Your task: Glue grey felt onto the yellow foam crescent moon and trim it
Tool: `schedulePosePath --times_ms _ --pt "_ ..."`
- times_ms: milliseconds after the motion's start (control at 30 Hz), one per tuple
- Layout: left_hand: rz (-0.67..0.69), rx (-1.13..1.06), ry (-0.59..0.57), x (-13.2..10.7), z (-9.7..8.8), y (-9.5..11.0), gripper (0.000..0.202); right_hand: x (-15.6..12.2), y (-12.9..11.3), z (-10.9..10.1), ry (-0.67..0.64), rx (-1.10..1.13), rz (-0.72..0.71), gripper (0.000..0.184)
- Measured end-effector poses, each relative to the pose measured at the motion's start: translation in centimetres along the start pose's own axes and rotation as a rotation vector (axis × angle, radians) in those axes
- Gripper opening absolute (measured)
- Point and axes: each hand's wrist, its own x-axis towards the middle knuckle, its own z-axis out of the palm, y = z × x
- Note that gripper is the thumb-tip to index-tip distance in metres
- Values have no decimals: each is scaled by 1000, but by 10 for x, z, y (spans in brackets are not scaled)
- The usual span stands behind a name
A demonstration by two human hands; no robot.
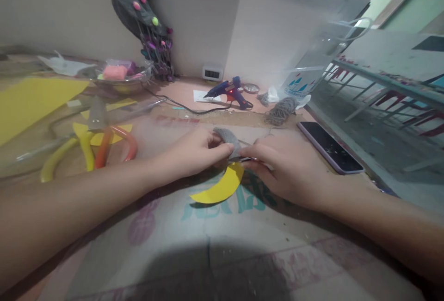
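Observation:
A crescent-shaped piece of yellow paper (221,187) is held up over the cardboard in front of me. Its upper part is covered in grey yarn (228,137), while the lower tip is bare yellow. My left hand (197,150) pinches the wrapped part between thumb and fingers. At the border between yarn and bare paper, the thumb and index finger of my right hand (277,162) are closed on a strand of grey yarn, partly hidden by the fingers. Printed cardboard (166,254) lies beneath both hands.
Orange and yellow-handled scissors (104,141) lie left, near a yellow sheet (38,102). Behind my hands stand a blue glue gun (227,92), a grey yarn bundle (281,110) and a small clock (212,73). A phone (329,146) lies right. A yarn-wrapped crescent (130,5) hangs at the wall.

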Motion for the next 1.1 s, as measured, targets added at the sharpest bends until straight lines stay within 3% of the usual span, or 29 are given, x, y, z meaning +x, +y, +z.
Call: schedulePosePath --times_ms 167,367,533,700,833,1100 --pt "-47 -149 44 -1 0 -1 45 0 8 2 160 307 200 20" --pt "-55 -168 161 -3 -3 0 46 9 11 9 80 590 514 17" --pt "-25 -181 173 -5 -3 3 44 13 5 11 -26 813 584 29" --pt "94 -152 117 -3 -1 3 32 10 3 19 94 1027 651 32" --pt "164 0 123 -3 -2 5 25 8 4 21 95 1061 676 35" --pt "161 38 116 -7 -3 8 31 8 4 23 65 1055 667 37"
